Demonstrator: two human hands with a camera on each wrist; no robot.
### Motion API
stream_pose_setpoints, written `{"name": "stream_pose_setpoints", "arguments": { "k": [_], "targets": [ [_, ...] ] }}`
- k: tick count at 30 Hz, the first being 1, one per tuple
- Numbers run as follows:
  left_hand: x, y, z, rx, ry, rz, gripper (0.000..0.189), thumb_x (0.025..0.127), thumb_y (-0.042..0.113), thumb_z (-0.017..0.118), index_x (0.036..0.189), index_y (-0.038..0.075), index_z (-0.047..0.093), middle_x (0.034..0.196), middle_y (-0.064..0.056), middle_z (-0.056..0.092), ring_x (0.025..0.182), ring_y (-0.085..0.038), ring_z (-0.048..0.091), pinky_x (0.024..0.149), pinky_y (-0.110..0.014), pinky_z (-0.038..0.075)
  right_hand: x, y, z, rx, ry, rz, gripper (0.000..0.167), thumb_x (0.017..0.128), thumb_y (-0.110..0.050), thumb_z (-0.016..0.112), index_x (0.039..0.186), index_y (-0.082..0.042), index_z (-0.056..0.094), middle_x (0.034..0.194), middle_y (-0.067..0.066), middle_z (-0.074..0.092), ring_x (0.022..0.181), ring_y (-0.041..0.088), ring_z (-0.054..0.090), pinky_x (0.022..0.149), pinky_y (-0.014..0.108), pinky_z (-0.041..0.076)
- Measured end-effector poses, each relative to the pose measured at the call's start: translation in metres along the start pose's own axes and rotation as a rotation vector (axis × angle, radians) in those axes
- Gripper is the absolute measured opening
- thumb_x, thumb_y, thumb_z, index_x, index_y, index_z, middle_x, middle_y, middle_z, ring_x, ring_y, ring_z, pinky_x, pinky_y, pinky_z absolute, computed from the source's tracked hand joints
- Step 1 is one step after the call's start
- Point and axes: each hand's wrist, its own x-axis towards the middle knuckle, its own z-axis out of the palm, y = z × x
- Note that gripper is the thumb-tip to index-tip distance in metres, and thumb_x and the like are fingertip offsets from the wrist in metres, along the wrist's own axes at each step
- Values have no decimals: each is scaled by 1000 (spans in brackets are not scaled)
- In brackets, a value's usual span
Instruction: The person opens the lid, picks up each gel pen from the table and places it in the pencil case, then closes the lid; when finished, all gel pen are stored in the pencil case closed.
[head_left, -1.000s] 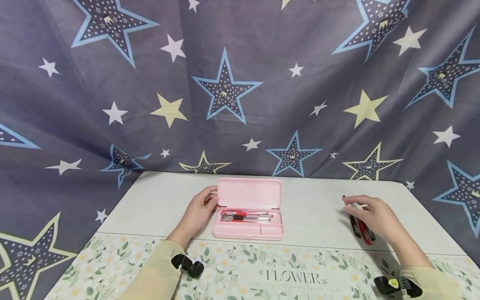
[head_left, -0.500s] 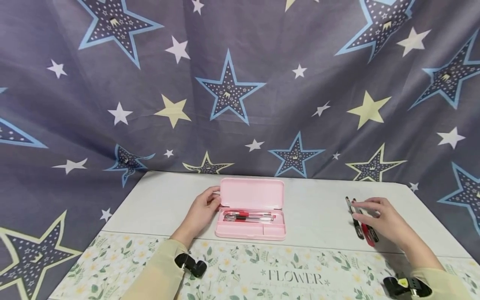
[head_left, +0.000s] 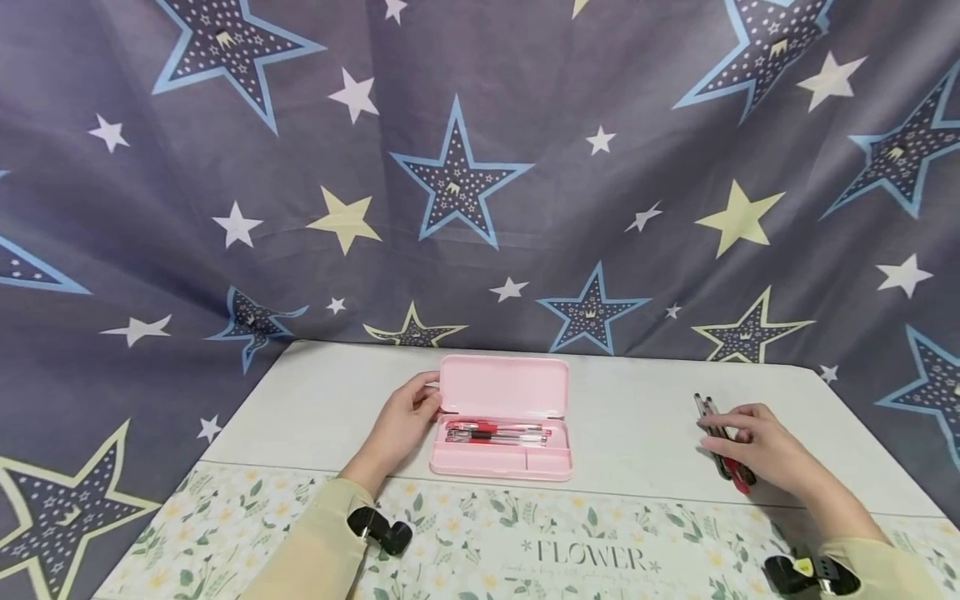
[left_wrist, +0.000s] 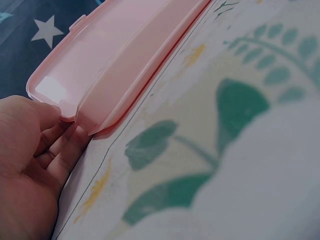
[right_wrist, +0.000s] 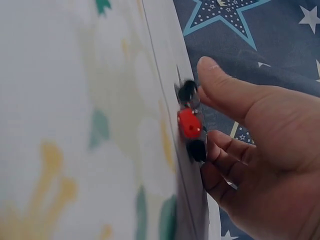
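Observation:
A pink pencil case (head_left: 472,461) lies with its lid raised on the white part of the table. Several pens (head_left: 495,435) with red and black parts rest in its back compartment. My left hand (head_left: 400,425) holds the case at its left end near the hinge; in the left wrist view the thumb lies at the lid's corner, with fingers curled behind. To the right, my right hand (head_left: 761,442) has thumb and fingers on either side of a small bunch of pens (right_wrist: 190,124), black and red, pinching them together. Part of the bunch is hidden behind the hand.
A floral tablecloth (head_left: 450,533) marked "FLOWER" covers the table's near part. Behind the table hangs a dark curtain (head_left: 517,217) with stars. Bare white tabletop (head_left: 630,433) lies between the case and the right-hand pens.
My right hand first shifts right, then its fingers come down around the pens. The pens were spread apart half a second ago and now lie closer together. The left hand keeps its hold.

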Motion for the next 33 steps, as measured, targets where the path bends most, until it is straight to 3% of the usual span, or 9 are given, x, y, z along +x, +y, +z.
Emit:
{"name": "stream_pose_setpoints", "arguments": {
  "k": [5, 9, 17, 19, 23, 25, 27, 30, 33],
  "targets": [
    [0, -1, -2, 10, -1, -11, 39, 113, 11, 63, 152, 15, 64, 113, -5, 78, 98, -16, 73, 103, -44, 56, 1, -8, 4, -48, 21, -11, 58, 107, -37, 76, 143, 7, 68, 145, 38, 37, 105, 33, 54, 82, 47, 51],
    [1, -2, -2, 18, 2, -8, 39, 113, 11, 62, 152, 14, 64, 113, -4, 78, 97, -15, 73, 103, -45, 55, 3, -12, 8, -65, 38, -28, 57, 107, -33, 77, 139, 13, 67, 148, 42, 37, 114, 47, 62, 91, 60, 56],
    [0, 1, -1, -3, -8, -12, 38, 114, 11, 62, 152, 14, 64, 114, -6, 78, 97, -17, 74, 100, -42, 56, 3, -17, 9, -54, 11, -52, 53, 112, -26, 69, 146, 13, 61, 155, 39, 46, 136, 60, 52, 106, 71, 49],
    [0, 1, -1, -5, -6, -11, 38, 114, 11, 62, 152, 13, 64, 115, -6, 78, 97, -17, 74, 100, -42, 57, 4, -18, 9, -35, -1, -48, 53, 111, -26, 69, 147, 12, 61, 150, 35, 56, 132, 55, 59, 104, 65, 53],
    [-1, 2, 0, 2, -2, -12, 38, 114, 10, 62, 152, 12, 64, 114, -6, 78, 97, -17, 74, 101, -44, 56, 4, -20, 9, 58, -36, 14, 60, 111, -29, 70, 156, 8, 54, 116, 16, 76, 99, 31, 71, 77, 39, 58],
    [-2, 2, 0, 8, -2, -8, 38, 114, 10, 61, 152, 12, 64, 115, -6, 78, 98, -17, 74, 102, -46, 56, 3, -18, 9, 68, -18, 12, 62, 110, -29, 73, 157, 6, 54, 113, 13, 75, 89, 23, 64, 68, 33, 51],
    [-2, 3, 0, 13, 0, -15, 38, 114, 11, 62, 152, 13, 64, 115, -6, 78, 98, -17, 74, 104, -46, 55, 2, -15, 10, 50, 32, -20, 60, 107, -27, 76, 156, 2, 58, 122, 16, 72, 89, 22, 60, 66, 31, 48],
    [-2, 2, 0, 17, 1, -14, 38, 114, 11, 62, 151, 13, 64, 115, -6, 78, 98, -17, 74, 105, -47, 55, 2, -6, 8, 1, 121, -100, 54, 104, -22, 80, 151, 0, 64, 147, 25, 61, 109, 33, 64, 77, 33, 57],
    [-2, 2, 0, 14, 3, -24, 38, 113, 11, 62, 151, 14, 64, 114, -6, 78, 98, -17, 74, 104, -45, 55, 2, 5, 6, 17, 138, -146, 55, 102, -15, 81, 150, 5, 63, 158, 31, 52, 137, 54, 53, 105, 57, 54]
  ]
}}
